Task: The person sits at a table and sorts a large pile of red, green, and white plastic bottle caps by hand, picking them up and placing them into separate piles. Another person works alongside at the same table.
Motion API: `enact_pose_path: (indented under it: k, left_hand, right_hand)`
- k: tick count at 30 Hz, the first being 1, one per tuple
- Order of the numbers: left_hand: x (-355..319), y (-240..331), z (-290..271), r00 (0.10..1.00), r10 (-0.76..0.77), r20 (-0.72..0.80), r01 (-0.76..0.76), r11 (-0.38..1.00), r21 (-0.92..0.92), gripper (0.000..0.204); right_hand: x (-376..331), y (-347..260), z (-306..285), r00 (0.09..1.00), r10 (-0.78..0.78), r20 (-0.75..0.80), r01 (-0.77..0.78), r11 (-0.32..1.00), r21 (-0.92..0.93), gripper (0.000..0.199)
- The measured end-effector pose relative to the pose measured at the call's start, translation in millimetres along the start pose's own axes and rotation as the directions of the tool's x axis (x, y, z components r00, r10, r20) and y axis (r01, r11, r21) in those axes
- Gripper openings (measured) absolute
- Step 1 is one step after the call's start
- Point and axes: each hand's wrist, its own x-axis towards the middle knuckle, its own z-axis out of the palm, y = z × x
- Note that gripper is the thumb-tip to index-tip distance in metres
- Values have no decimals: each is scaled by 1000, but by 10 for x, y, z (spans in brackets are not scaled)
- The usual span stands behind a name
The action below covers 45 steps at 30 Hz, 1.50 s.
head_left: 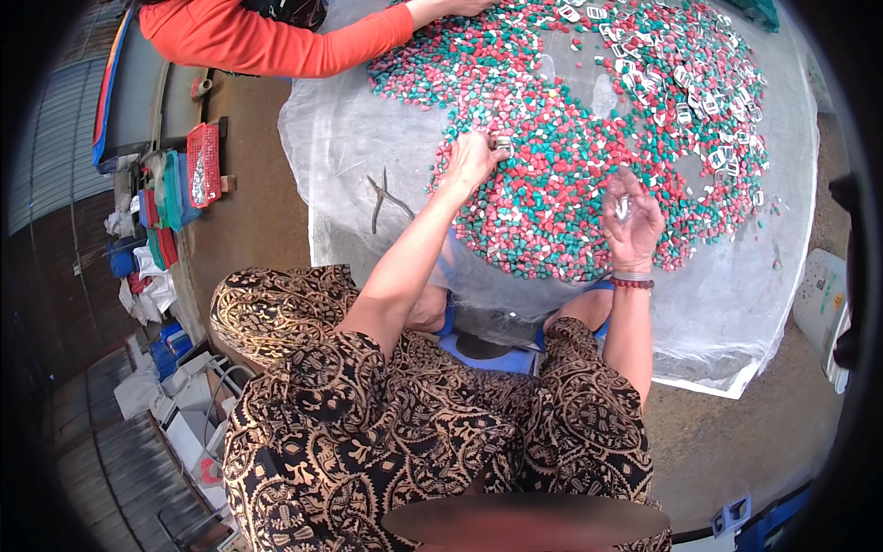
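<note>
My left hand (471, 162) is closed, pinching a small silver metal buckle (503, 145) at the left side of a spread of small red, green and white stone-like pieces (533, 198). To its right, my right hand (635, 230) is turned palm up above the near part of the spread. Its fingers curl around a shiny silver piece (623, 210) that looks like another buckle; motion blur hides its exact shape. More silver buckles (708, 101) lie scattered over the far right of the pieces. Left of my left forearm are dark pliers (390, 201) with spread handles.
A translucent white sheet (368, 120) lies under everything. At the far left, another person's red sleeve (294, 51) reaches over it, hand (460, 7) at the pieces. A red basket (203, 166) stands off to the left, and a pale container (820, 299) at the right.
</note>
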Motion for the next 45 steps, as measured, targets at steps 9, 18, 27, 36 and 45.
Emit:
enact_pose_path:
  k: [9,18,27,36,45]
  left_hand:
    - [179,855,-703,852,512,114,-520,852,59,28]
    - [-285,1150,-323,763,604,-232,-638,761,-116,25]
    - [134,-363,-9,997,17,-72,-12,997,73,59]
    - [346,170,-294,964,94,247,168,504,-847,39]
    - [535,386,-698,866,-1,500,292,813,-504,30]
  right_hand:
    - [118,167,173,970,224,-92,-213,970,113,77]
    - [120,235,-27,878,74,-472,-120,991,-66,32]
    - [-89,-108,49,956,-51,-289,19,994,-112,36]
    - [-169,-216,-8,999,-21,34,18,997,69,28]
    - [-169,-209,85,990,-65,-127,59,997,-53,19]
